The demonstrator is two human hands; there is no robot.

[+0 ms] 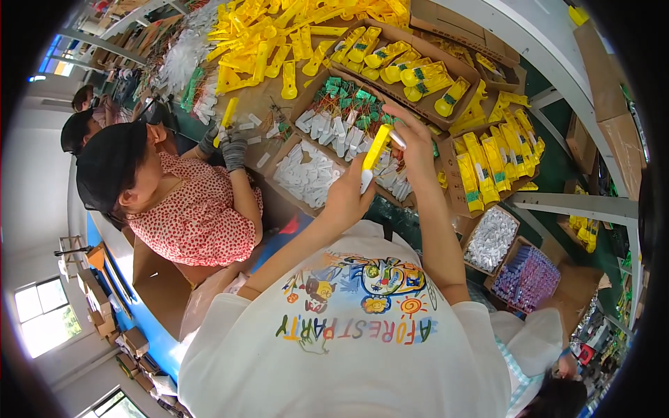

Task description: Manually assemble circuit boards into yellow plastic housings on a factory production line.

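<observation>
Over the parts boxes, my left hand [348, 196] is closed around the lower end of a narrow yellow plastic casing [377, 148]. A white piece [366, 181] shows at the casing's lower end. My right hand [416, 143] grips near the casing's upper end, with a small white part [398, 138] at its fingers. Beneath the hands stands a cardboard box of green circuit boards [341, 94] with wires and white modules [339, 132]. Left of it, a box contains loose white plastic pieces [306, 171].
Loose yellow casings [268, 45] are heaped at the far side. Boxes of yellow casings with parts inside [408, 70] stand beyond and at right [495, 164]. Nearer right are boxes of small white parts [492, 238] and purple sticks [526, 277]. A gloved co-worker [191, 202] works at left.
</observation>
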